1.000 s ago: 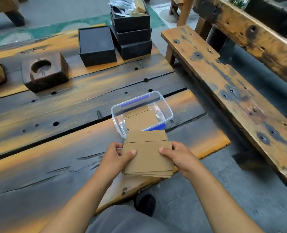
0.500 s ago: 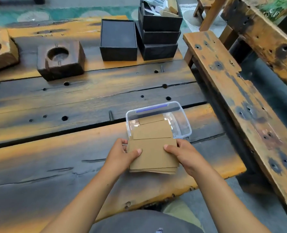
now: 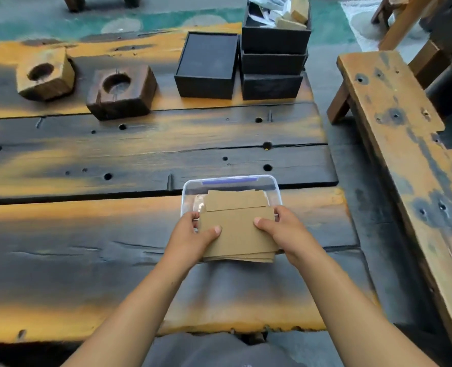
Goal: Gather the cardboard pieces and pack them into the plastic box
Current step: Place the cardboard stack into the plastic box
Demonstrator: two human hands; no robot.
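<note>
Now the cardboard stack (image 3: 239, 234) is pinched at both sides by the left hand (image 3: 193, 234) and right hand (image 3: 280, 229), to be lowered level into the plastic box (image 3: 275, 186).

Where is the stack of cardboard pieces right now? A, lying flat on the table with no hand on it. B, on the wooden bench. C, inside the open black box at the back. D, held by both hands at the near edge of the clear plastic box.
D: the left hand and right hand grip the cardboard stack by its sides at the near edge of the plastic box.
</note>
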